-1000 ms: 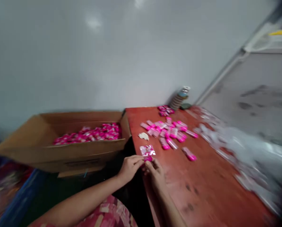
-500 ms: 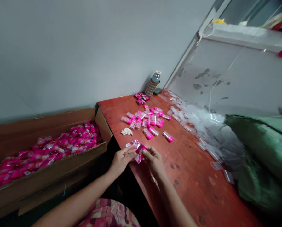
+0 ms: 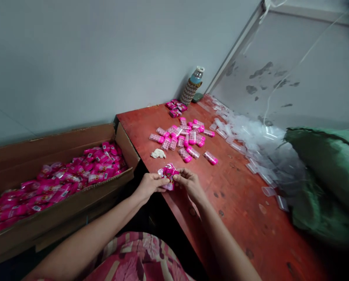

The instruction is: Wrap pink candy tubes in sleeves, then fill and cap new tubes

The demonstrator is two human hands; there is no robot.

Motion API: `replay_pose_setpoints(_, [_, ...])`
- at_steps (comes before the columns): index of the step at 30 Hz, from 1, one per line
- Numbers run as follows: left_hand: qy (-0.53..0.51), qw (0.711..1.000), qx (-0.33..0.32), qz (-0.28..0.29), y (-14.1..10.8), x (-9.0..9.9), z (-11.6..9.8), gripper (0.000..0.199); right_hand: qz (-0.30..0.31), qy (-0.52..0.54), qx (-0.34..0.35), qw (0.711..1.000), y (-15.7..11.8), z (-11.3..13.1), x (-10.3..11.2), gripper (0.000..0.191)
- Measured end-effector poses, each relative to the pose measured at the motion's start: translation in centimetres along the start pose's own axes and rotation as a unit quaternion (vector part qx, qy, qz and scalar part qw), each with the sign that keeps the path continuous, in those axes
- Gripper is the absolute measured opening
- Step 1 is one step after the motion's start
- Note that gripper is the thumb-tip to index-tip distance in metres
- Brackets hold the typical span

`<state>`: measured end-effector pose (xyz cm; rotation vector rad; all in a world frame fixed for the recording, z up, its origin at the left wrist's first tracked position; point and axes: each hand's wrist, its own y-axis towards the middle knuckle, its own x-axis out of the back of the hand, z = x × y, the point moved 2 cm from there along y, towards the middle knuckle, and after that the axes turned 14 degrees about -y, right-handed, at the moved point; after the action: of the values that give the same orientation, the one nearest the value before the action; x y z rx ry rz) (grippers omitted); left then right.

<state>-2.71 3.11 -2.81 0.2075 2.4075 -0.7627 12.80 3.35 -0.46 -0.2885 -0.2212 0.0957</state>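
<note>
Between my two hands, over the near left edge of the red table (image 3: pixel 221 210), is a shiny pink plastic wrapper (image 3: pixel 169 173). My left hand (image 3: pixel 151 185) pinches its left side, thumb on top. My right hand (image 3: pixel 188 182) grips the right side between thumb and fingers. Whether something sits inside the wrapper I cannot tell. Just beyond lie several clear tubes with pink caps (image 3: pixel 192 137), filled with small pinkish pieces. A crumpled white lump (image 3: pixel 158 153) rests close to the table's left edge.
Left of the table stands a long cardboard box (image 3: pixel 124 146) holding many pink packets (image 3: pixel 75 171). Farther back are pink packs (image 3: pixel 176 113) and a bottle in a woven sleeve (image 3: pixel 188 91). Clear plastic sleeves (image 3: pixel 250 136) spill from a green sack (image 3: pixel 323 175) at right.
The wrapper has turned and looks more bunched between my hands, with both hands still on it. My view has tilted down a little, so the table stands higher.
</note>
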Motion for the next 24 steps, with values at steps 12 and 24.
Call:
replay_pose_setpoints(12, [-0.051, 0.996, -0.017, -0.068, -0.8, 1.3, -0.7, 0.023, -0.151, -0.374, 0.112, 0.908, 1.9, -0.9, 0.3, 0.015])
replay_pose_setpoints(24, [-0.082, 0.991, 0.002, -0.102, -1.5, 1.6, -0.8, 0.006, -0.251, -0.58, 0.016, 0.775, 4.5, 0.8, 13.6, 0.031])
